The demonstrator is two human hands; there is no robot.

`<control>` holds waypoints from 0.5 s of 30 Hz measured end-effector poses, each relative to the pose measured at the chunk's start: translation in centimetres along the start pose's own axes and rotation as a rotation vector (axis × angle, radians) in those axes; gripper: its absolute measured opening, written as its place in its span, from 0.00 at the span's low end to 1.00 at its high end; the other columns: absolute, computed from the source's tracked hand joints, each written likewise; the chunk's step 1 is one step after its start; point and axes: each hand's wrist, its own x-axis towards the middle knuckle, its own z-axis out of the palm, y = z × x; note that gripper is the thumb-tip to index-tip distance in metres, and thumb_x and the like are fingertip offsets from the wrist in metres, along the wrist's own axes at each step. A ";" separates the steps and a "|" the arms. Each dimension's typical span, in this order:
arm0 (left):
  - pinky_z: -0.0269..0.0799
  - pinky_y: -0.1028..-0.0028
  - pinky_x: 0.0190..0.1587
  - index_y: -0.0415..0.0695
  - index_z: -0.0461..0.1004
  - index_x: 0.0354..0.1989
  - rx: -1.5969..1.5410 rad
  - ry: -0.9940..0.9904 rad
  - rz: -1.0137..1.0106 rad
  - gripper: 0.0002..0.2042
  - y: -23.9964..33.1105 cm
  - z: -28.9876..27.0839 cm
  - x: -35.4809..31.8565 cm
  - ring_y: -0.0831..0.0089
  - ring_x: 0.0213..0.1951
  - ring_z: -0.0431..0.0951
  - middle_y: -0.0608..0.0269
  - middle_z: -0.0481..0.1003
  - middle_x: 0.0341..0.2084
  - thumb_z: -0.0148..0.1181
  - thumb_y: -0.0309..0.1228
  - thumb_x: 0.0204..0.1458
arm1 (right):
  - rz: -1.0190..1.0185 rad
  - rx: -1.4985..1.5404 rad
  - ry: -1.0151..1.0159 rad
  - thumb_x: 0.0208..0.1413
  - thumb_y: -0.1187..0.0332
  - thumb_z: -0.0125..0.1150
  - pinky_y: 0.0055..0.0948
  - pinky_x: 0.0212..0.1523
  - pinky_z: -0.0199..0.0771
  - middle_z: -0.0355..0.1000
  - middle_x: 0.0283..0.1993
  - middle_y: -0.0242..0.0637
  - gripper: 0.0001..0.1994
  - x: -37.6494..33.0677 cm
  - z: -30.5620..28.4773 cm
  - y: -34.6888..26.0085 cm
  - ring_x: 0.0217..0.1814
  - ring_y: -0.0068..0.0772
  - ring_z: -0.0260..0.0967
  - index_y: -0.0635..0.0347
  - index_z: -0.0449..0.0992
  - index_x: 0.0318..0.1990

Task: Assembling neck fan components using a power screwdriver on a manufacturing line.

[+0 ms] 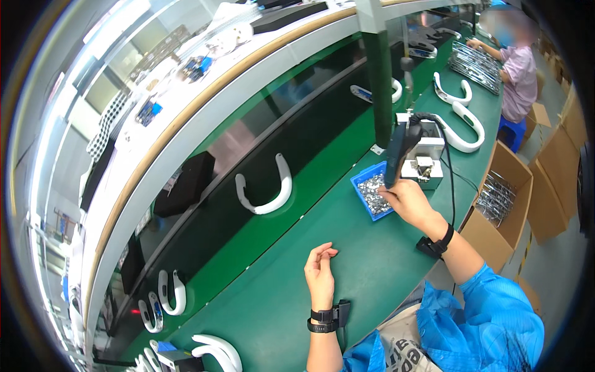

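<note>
My right hand (406,201) reaches over a blue plastic bin (374,215) full of small shiny metal parts (374,193). Its thumb and fingertips are drawn together at the parts; what they pinch, if anything, is too small to see. Just above those fingers, a dark electric screwdriver (400,152) hangs nose down and hides part of the bin's far side. My left hand (319,273) is raised over the green bench (279,291), left of the bin and apart from it. Its fingers curl in toward the thumb, and whatever may lie between them is hidden. Both wrists wear black bands.
Behind the screwdriver stands a small fixture (423,168) with cables. White U-shaped parts (266,195) rest along the bench's back and right. A steel post (376,80) rises near the bin. An open carton (496,204) of metal rods stands right; a co-worker (517,68) sits farther along.
</note>
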 end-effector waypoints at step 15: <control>0.74 0.72 0.57 0.37 0.79 0.54 -0.041 -0.049 0.017 0.11 -0.8 -0.5 -0.2 0.73 0.48 0.80 0.61 0.83 0.41 0.51 0.24 0.72 | 0.081 0.130 0.010 0.54 0.74 0.69 0.47 0.47 0.79 0.78 0.40 0.52 0.09 -1.8 0.7 -0.8 0.44 0.59 0.78 0.63 0.80 0.42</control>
